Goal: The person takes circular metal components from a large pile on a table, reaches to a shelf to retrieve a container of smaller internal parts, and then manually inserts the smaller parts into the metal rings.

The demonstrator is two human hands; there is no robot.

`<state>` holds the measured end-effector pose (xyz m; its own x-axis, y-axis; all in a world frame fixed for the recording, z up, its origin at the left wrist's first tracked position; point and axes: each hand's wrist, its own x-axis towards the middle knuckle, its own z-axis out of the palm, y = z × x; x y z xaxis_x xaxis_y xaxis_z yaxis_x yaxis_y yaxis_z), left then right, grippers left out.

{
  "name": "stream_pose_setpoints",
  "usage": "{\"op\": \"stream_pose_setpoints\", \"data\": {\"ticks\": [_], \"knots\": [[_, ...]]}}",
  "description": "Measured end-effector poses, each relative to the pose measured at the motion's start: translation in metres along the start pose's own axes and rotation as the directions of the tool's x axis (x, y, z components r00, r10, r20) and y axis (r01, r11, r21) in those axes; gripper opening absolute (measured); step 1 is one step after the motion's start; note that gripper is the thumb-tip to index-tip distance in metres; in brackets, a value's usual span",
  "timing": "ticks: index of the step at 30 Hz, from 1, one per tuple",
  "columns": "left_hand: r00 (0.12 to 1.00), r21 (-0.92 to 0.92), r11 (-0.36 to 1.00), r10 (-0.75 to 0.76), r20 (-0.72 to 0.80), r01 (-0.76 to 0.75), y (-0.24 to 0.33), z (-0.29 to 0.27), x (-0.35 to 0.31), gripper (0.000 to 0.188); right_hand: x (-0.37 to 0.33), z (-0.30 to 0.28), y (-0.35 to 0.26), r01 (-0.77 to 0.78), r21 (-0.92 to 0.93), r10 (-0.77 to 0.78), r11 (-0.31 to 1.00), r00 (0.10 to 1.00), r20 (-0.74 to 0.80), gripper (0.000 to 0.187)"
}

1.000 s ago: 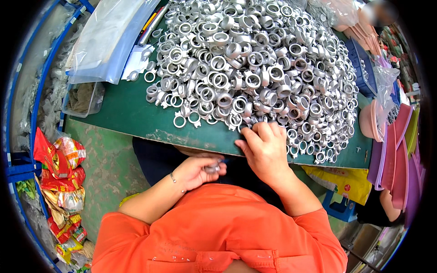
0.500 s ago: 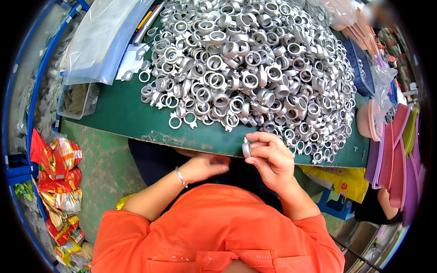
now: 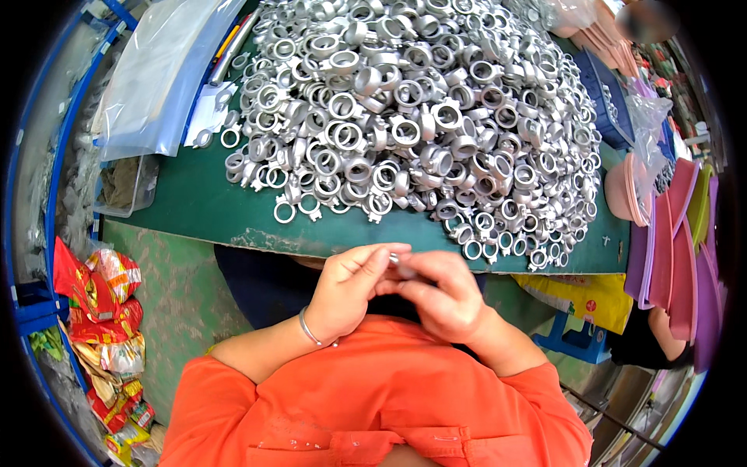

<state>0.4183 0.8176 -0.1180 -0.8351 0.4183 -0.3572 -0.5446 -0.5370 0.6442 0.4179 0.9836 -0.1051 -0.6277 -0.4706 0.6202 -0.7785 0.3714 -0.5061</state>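
My left hand (image 3: 347,285) and my right hand (image 3: 445,294) meet just in front of the table's near edge, fingers pinched together. Between their fingertips a small silver bit of a metal ring (image 3: 394,258) shows; the fingers cover the rest of it. My right hand is slightly blurred. Beyond them a large heap of silver metal rings (image 3: 405,131), each with a small lug, covers much of the green table (image 3: 187,204). Several rings lie flat along the heap's near edge.
Plastic sheets (image 3: 159,74) and a clear box with a cloth (image 3: 128,185) lie at the table's left. Pink tubs (image 3: 627,191) and a blue crate (image 3: 604,97) stand at the right. A blue stool (image 3: 572,336) and red packets (image 3: 97,284) are lower down.
My left hand has risen from the table's edge to meet my right hand. The right hand has moved left and slightly down with the metal ring, which the fingers now mostly hide.
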Motion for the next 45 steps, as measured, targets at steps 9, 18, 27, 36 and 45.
{"op": "stream_pose_setpoints", "data": {"ticks": [9,18,27,36,45], "knots": [[0.980,-0.020,0.980,-0.195,0.038,0.196,-0.001,0.001,-0.001,0.009,-0.010,-0.030,0.013,-0.460,-0.544,0.463,0.702,0.875,-0.144,0.019],[0.998,0.230,0.973,-0.039,0.045,0.028,-0.002,0.008,-0.001,0.015,-0.010,-0.019,0.010,-0.286,-0.182,0.270,0.941,0.957,-0.104,0.025],[1.000,0.099,0.995,-0.018,0.015,0.017,-0.003,0.004,0.001,0.016,-0.003,-0.013,-0.001,0.014,-0.010,-0.014,1.000,1.000,0.003,0.020],[0.986,-0.008,0.989,-0.145,0.083,0.147,0.001,-0.002,0.002,0.014,0.012,-0.019,0.031,-0.342,-0.566,0.272,0.751,0.940,-0.206,0.026],[0.983,0.106,0.979,-0.181,0.037,0.177,0.006,0.005,0.003,0.012,-0.002,-0.008,0.014,-0.374,-0.213,0.321,0.903,0.915,-0.246,0.025]]}}
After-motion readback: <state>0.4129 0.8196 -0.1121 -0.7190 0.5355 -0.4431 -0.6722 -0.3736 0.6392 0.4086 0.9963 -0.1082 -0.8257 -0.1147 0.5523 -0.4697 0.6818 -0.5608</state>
